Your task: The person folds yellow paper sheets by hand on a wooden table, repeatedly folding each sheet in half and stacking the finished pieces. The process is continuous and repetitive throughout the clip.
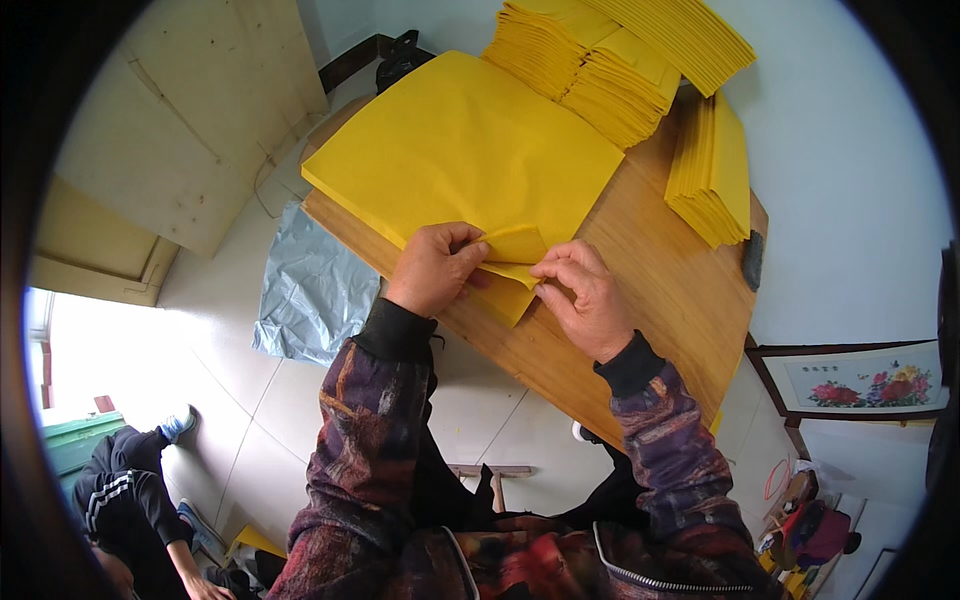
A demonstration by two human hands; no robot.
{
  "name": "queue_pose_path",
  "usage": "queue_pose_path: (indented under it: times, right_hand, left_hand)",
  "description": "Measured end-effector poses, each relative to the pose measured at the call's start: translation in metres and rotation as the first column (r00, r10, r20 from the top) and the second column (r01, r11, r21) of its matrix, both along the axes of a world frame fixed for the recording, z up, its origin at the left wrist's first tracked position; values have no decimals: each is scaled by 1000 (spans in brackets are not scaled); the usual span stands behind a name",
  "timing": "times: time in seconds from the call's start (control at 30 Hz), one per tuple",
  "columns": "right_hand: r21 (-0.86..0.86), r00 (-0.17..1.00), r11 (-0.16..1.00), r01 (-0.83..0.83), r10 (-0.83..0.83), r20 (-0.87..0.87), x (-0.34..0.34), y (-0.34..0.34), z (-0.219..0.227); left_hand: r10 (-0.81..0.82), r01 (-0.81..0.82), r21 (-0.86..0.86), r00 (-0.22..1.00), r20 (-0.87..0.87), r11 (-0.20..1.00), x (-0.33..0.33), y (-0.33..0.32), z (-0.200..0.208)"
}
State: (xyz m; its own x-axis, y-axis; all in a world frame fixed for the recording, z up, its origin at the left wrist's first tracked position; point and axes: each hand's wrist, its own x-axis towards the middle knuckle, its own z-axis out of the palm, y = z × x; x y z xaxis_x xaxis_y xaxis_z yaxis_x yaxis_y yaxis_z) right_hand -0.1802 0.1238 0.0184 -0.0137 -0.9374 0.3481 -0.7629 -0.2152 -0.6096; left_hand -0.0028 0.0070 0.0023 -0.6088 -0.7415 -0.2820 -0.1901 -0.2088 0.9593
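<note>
Yellow flap (516, 244); between both grips (428, 268) (590, 302)

This looks like a small workshop in an ordinary room, perhaps a home, though that cannot be told. A broad yellow cloth-like sheet (460, 150) and thick folded yellow stacks (622, 88) load a brown wooden desk (650, 270); a pale tiled floor (225, 375), white wall (830, 200) and dark-framed floral picture (860, 375) surround it.
</note>
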Motion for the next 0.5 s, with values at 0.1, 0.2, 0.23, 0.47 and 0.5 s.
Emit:
queue_pose_path:
  times: [0.1,0.2,0.23,0.47,0.5]
  right_hand:
    - [83,992,996,45,-54,115,-1,-4,-3]
    - [208,958,978,-5,-55,280,-8,-10,-3]
    - [253,949,967,-7,-74,307,-10,-13,-3]
    - [371,918,928,-24,-126,376,-18,-24,-4]
    - [368,923,929,-24,-121,366,-19,-24,-3]
  left_hand:
    - [-8,8,-7,1000,10,1000,0,0,0]
    - [-16,16,-21,1000,4,1000,0,-1,0]
    - [-25,25,-28,1000,10,999,1,-1,0]
    - [-37,37,16,999,0,999,1,-2,1]
    - [-42,42,10,999,-3,999,1,-2,1]
